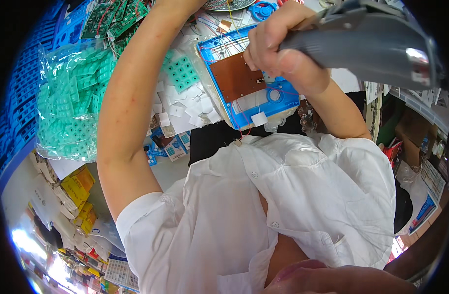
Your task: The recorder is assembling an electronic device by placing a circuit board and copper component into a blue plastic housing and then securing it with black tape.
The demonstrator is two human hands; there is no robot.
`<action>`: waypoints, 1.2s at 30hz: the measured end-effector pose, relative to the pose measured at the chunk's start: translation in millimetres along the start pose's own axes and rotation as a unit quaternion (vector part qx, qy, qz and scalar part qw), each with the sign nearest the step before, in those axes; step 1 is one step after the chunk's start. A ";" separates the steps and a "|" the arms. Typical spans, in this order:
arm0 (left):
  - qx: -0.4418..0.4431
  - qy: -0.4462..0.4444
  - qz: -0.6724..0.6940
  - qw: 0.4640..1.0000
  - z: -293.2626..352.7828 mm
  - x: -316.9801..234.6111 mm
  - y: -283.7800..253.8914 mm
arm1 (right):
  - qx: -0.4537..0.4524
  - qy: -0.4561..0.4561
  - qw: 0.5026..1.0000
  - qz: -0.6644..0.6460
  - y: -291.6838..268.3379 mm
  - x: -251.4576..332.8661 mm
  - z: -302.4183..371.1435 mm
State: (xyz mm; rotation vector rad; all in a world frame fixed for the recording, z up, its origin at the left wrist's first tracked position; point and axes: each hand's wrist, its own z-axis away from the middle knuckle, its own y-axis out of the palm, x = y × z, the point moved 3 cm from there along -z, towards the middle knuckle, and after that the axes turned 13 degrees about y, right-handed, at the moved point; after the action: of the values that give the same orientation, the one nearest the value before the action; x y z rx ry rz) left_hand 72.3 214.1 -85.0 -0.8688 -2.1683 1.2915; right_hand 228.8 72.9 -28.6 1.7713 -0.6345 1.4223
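Note:
My right hand (288,46) is closed round a dark grey handheld tool (357,51) with a shiny band at its far right end; its exact kind is not clear. Below that hand lies a blue plastic housing (241,119) with a brown circuit board (237,78) in it and thin red and yellow wires. My left hand (180,4) reaches to the top edge, where its fingers are cut off from view. A round tray (229,5) lies close to it. Beside the housing sit a green rubber keypad (181,73) and scattered small white squares (187,107).
To the left, a clear bag (75,100) bulges with green rubber keypads. Green circuit boards (114,19) are heaped behind it, and blue plastic parts (21,93) are stacked along the far left. A blue ring-shaped item (262,10) lies at the back. Yellow boxes (78,186) stand lower left.

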 end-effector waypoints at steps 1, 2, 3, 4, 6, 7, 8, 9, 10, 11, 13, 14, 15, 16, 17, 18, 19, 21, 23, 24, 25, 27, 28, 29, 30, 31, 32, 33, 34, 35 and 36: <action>-0.004 -0.015 0.020 1.000 0.8 1.2 -5.2 | -0.004 0.029 0.999 0.014 1.9 1.9 0.2; -0.008 -0.031 0.039 0.999 2.0 2.6 -11.2 | -0.006 0.058 0.998 0.027 4.0 3.7 0.1; -0.012 -0.046 0.061 0.997 2.8 2.2 -17.4 | -0.018 0.068 0.997 -0.017 6.0 -1.0 4.2; -0.023 -0.079 0.123 0.989 5.1 2.4 -24.6 | -0.010 0.051 0.998 -0.024 5.5 -5.2 5.1; -0.048 -0.148 0.239 0.958 13.1 2.5 -46.8 | 0.035 -0.011 0.999 -0.005 0.1 -14.8 0.1; -0.027 -0.161 0.267 0.950 11.8 0.6 -55.9 | 0.060 -0.057 0.996 0.025 -4.0 -18.3 -2.1; -0.031 -0.165 0.288 0.943 14.9 -3.7 -62.9 | 0.055 -0.058 0.996 0.027 -5.0 -20.9 -2.5; -0.034 -0.181 0.298 0.937 25.2 -6.0 -76.6 | 0.064 -0.060 0.996 0.021 -1.1 -23.4 -6.2; -0.040 -0.179 0.324 0.928 25.7 -10.9 -80.0 | 0.052 -0.061 0.996 0.028 -3.3 -23.9 -5.1; -0.053 -0.188 0.358 0.913 31.4 -17.2 -78.7 | 0.052 -0.050 0.997 0.041 -6.4 -23.9 -3.9; -0.079 -0.141 0.340 0.926 41.5 -33.1 -93.0 | 0.070 -0.033 0.996 0.055 -10.1 -21.3 -3.9; -0.092 -0.119 0.331 0.932 49.3 -41.6 -98.6 | 0.048 0.002 0.999 0.013 -9.6 -22.9 -3.1; -0.077 -0.087 0.301 0.946 58.8 -52.9 -97.9 | 0.016 0.035 0.999 -0.026 -8.6 -22.6 3.3; -0.064 -0.058 0.268 0.960 72.8 -62.9 -96.2 | 0.027 0.010 0.998 -0.051 -7.7 -17.6 -0.2; -0.051 -0.032 0.229 0.972 85.4 -72.3 -95.1 | 0.042 -0.015 0.996 -0.078 -6.1 -13.5 -4.0; -0.070 -0.020 0.219 0.973 95.7 -82.5 -96.7 | 0.060 -0.039 0.992 -0.106 -3.8 -9.5 -8.3; -0.089 -0.007 0.215 0.972 103.6 -96.0 -95.3 | 0.071 -0.073 0.985 -0.140 2.7 4.7 -5.8; -0.119 0.005 0.221 0.968 114.4 -115.3 -95.4 | 0.127 -0.099 0.977 -0.142 3.9 26.6 -6.8; -0.143 0.002 0.239 0.960 120.1 -125.8 -97.8 | 0.200 -0.084 0.972 -0.087 1.7 39.5 -6.1; -0.148 -0.001 0.245 0.958 122.8 -128.9 -98.7 | 0.231 -0.080 0.968 -0.065 2.0 41.0 -5.6; -0.154 -0.004 0.252 0.955 124.9 -131.3 -99.5 | 0.244 -0.080 0.965 -0.053 4.1 39.8 -5.5; -0.157 -0.006 0.260 0.953 126.3 -132.4 -100.5 | 0.249 -0.078 0.964 -0.047 5.9 37.5 -5.1; -0.155 -0.005 0.261 0.953 126.8 -132.4 -100.9 | 0.252 -0.078 0.964 -0.044 7.0 36.0 -4.9; -0.153 -0.003 0.262 0.953 126.9 -132.2 -100.9 | 0.247 -0.077 0.965 -0.048 7.7 35.2 -4.0; -0.155 0.001 0.262 0.953 126.6 -131.9 -101.3 | 0.246 -0.076 0.965 -0.054 8.2 34.5 -3.8; -0.157 0.005 0.261 0.952 125.9 -131.4 -101.2 | 0.244 -0.076 0.965 -0.059 8.3 34.1 -3.4; -0.159 0.009 0.261 0.952 125.3 -130.8 -101.2 | 0.246 -0.076 0.964 -0.065 7.6 33.7 -3.3; -0.159 0.012 0.258 0.953 124.7 -130.1 -101.5 | 0.247 -0.076 0.964 -0.066 7.3 34.4 -3.6; -0.159 0.016 0.255 0.954 124.0 -129.4 -101.8 | 0.247 -0.077 0.964 -0.066 7.2 34.9 -3.7; -0.158 0.019 0.252 0.955 123.3 -128.7 -102.0 | 0.246 -0.077 0.964 -0.062 7.4 36.6 -4.1; -0.159 0.020 0.251 0.954 123.1 -128.2 -102.3 | 0.248 -0.077 0.964 -0.061 7.5 36.9 -4.5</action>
State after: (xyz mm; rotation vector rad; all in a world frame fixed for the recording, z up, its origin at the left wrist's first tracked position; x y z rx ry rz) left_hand 50.0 12.0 -58.2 -1.6462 -2.2398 1.1298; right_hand 229.8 75.1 9.2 2.2835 -0.2462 1.4508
